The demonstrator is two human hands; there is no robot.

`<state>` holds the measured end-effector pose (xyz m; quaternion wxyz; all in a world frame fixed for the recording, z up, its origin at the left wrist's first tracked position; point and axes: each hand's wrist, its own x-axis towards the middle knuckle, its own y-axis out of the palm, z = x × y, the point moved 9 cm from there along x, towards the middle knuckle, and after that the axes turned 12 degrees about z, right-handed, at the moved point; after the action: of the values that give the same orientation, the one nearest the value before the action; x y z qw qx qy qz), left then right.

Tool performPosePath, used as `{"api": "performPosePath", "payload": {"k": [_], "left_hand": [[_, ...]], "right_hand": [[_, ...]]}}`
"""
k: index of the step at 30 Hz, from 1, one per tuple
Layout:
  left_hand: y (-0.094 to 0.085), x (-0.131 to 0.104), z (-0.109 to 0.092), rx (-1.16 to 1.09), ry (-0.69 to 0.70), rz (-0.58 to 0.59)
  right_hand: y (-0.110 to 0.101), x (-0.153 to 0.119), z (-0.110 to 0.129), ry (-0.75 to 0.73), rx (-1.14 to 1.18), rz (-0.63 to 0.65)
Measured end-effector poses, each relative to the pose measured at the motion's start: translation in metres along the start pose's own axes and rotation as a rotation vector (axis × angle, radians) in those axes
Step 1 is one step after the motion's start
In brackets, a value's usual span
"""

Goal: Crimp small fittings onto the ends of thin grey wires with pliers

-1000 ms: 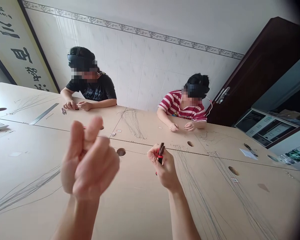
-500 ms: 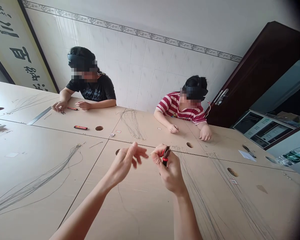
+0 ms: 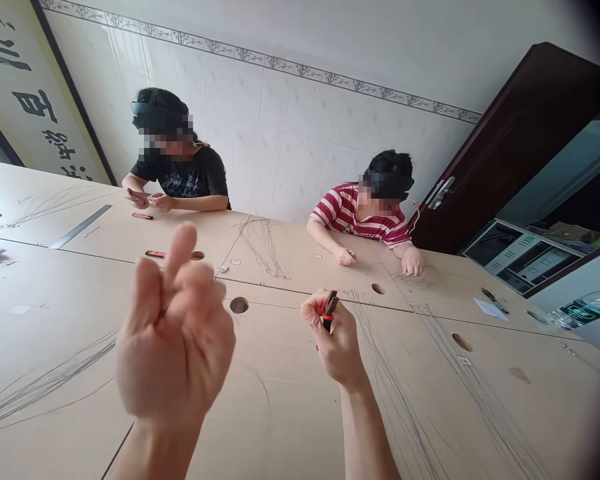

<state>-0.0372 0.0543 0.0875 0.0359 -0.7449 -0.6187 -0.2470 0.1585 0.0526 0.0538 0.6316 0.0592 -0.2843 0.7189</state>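
Note:
My right hand [image 3: 337, 343] is closed around small pliers with red-and-black handles [image 3: 327, 320]. Their metal jaws [image 3: 331, 303] point up beside my thumb, and the thumb and index finger meet at the left. Whether a wire end is pinched there is too small to tell. My left hand [image 3: 175, 340] is raised close to the camera at the left, palm side showing, one finger up and the others loosely bent and apart. I make out nothing in it. A faint thin wire [image 3: 263, 383] curves between my hands, its ends unclear.
Bundles of thin wire lie on the table at left [image 3: 55, 373] and right [image 3: 395, 387]. Two people sit opposite, a black shirt [image 3: 200, 177] and a striped shirt [image 3: 347, 210]. A metal ruler [image 3: 83, 225], round table holes [image 3: 239, 305] and a plastic bottle [image 3: 587, 310] are also around.
My left hand has moved away from my right hand, left and up toward the camera. My right hand stays nearly in place with the pliers. The black-shirted person's hands have come together.

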Motion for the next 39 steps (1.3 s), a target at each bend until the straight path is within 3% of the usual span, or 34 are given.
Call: {"api": "performPosePath", "payload": {"k": [2, 4, 6, 9, 13, 25, 39], "left_hand": [[-0.003, 0.012, -0.014, -0.205, 0.225, -0.146], [0.007, 0.022, -0.006, -0.267, 0.278, -0.145], [0.022, 0.029, 0.016, -0.128, 0.158, -0.059], [0.043, 0.026, 0.052, 0.166, -0.082, 0.161], [0.056, 0.014, 0.073, 0.195, -0.195, 0.285], [0.056, 0.008, 0.085, 0.024, -0.367, 0.212], [0.055, 0.007, 0.088, -0.011, -0.367, 0.186]], "right_hand": [[0.002, -0.001, 0.004, -0.01, -0.011, 0.011], [0.002, -0.001, 0.006, -0.015, -0.022, 0.007], [0.0, -0.002, 0.007, -0.017, -0.025, -0.006], [-0.004, -0.003, 0.007, -0.021, -0.036, -0.021], [-0.006, -0.003, 0.008, -0.04, -0.047, -0.023], [-0.006, -0.003, 0.01, -0.063, -0.102, -0.033], [-0.006, -0.002, 0.005, -0.042, -0.129, -0.028]]}}
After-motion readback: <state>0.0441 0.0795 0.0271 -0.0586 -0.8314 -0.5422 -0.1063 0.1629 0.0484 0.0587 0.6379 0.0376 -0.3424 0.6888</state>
